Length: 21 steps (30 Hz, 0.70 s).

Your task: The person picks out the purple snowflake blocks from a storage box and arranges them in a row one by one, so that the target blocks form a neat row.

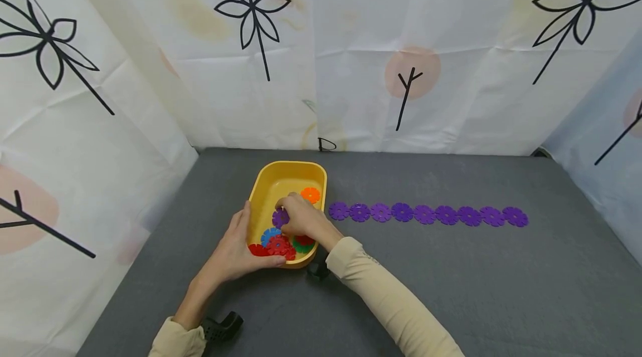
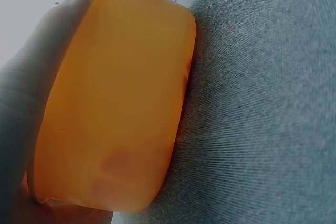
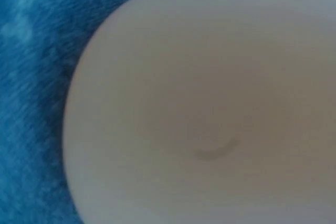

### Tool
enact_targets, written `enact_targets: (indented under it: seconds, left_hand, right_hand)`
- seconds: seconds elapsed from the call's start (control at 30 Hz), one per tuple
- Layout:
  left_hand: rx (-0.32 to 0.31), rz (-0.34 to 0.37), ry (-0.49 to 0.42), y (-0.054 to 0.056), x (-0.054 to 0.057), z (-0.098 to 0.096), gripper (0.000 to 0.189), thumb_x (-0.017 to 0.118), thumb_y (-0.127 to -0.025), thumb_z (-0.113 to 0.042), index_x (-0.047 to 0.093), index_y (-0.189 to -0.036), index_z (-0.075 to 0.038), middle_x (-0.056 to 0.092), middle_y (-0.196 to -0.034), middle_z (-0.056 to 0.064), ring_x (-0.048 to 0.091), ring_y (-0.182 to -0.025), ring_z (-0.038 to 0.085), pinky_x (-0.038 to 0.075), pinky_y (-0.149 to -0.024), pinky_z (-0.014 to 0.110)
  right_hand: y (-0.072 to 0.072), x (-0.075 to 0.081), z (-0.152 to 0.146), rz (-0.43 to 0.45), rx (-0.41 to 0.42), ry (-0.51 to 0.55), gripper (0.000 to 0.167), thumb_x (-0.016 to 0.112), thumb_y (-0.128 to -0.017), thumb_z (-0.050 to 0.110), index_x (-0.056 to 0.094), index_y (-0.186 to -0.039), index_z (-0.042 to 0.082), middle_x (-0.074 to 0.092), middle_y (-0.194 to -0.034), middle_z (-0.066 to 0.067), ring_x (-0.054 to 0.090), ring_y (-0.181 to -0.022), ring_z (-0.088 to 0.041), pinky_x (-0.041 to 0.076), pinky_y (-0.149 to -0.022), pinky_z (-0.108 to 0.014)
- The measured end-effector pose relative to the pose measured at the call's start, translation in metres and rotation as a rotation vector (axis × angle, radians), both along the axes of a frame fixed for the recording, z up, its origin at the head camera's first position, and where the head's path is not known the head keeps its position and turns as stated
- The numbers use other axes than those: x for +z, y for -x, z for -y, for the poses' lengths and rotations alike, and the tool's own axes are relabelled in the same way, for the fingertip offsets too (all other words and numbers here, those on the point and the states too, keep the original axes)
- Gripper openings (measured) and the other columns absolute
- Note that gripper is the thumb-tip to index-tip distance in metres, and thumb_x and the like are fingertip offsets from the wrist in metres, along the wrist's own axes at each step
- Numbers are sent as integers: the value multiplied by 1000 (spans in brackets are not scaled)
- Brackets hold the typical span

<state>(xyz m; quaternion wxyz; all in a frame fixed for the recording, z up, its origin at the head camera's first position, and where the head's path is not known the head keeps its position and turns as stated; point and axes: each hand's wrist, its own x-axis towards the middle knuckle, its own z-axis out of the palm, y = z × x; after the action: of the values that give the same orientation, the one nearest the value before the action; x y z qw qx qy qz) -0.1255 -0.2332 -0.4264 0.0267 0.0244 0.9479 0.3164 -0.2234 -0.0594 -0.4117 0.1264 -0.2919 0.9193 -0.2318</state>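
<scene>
A yellow plastic tray [image 1: 286, 167] stands on the grey table, tilted slightly in the head view. My left hand [image 1: 236, 248] grips its near left corner, thumb along the front rim. In the left wrist view the tray's outer wall [image 2: 121, 93] looks orange beside the thumb. My right hand [image 1: 303, 218] reaches inside and pinches a purple flower-shaped disc [image 1: 280, 218]. Around it in the tray lie red discs [image 1: 278, 245], a blue disc [image 1: 270, 235], a green disc [image 1: 302, 245] and an orange disc [image 1: 310, 195]. The right wrist view holds only a blurred pale surface.
A row of several purple flower discs [image 1: 424, 214] runs rightward from the tray across the grey table [image 1: 451, 279]. White printed cloth [image 1: 351, 101] hangs behind and at both sides. A black strap-like piece [image 1: 223, 327] sits by the left wrist.
</scene>
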Motion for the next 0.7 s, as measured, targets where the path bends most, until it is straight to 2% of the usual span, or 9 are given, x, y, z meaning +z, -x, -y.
enact_targets:
  seconds: [0.13, 0.27, 0.47, 0.57, 0.7]
  left_hand:
    - [-3, -2, -1, -1, 1, 1, 141, 84, -71, -64, -4, -165, -7, 19, -165, 23, 40, -141, 43, 42, -113, 63]
    - [-7, -5, 0, -1, 1, 1, 140, 84, -72, -64, -4, -165, -7, 20, -165, 23, 41, -141, 43, 43, -113, 63]
    - [-7, 1, -6, -1, 0, 1, 140, 84, -72, -63, -4, -165, -7, 19, -165, 23, 40, -142, 43, 43, -113, 63]
    - [-7, 7, -7, 0, 0, 1, 139, 84, -73, -63, -4, -164, -7, 19, -165, 23, 40, -142, 43, 43, -113, 63]
    - [-6, -1, -9, 0, 0, 0, 140, 84, -72, -63, -4, -164, -7, 19, -165, 23, 41, -141, 43, 43, -113, 63]
  right_hand:
    - [4, 0, -1, 9, 71, 66, 49, 85, -83, 12, 70, -129, 6, 71, -128, -8, 65, -112, -20, 58, -100, -32]
    - [5, 2, -3, 44, 84, 105, 52, 88, -79, 9, 70, -129, 3, 73, -127, -10, 67, -111, -22, 59, -99, -33]
    - [5, 3, -6, 99, 75, 197, 52, 87, -80, 8, 70, -129, 2, 75, -117, -12, 68, -94, -19, 62, -87, -29]
    - [4, 4, -9, 105, 76, 305, 51, 84, -83, 8, 68, -131, 1, 76, -110, -14, 68, -88, -18, 62, -81, -25]
    - [2, 4, -15, 122, 47, 500, 52, 82, -87, 9, 65, -135, 1, 76, -108, -15, 71, -90, -22, 62, -80, -24]
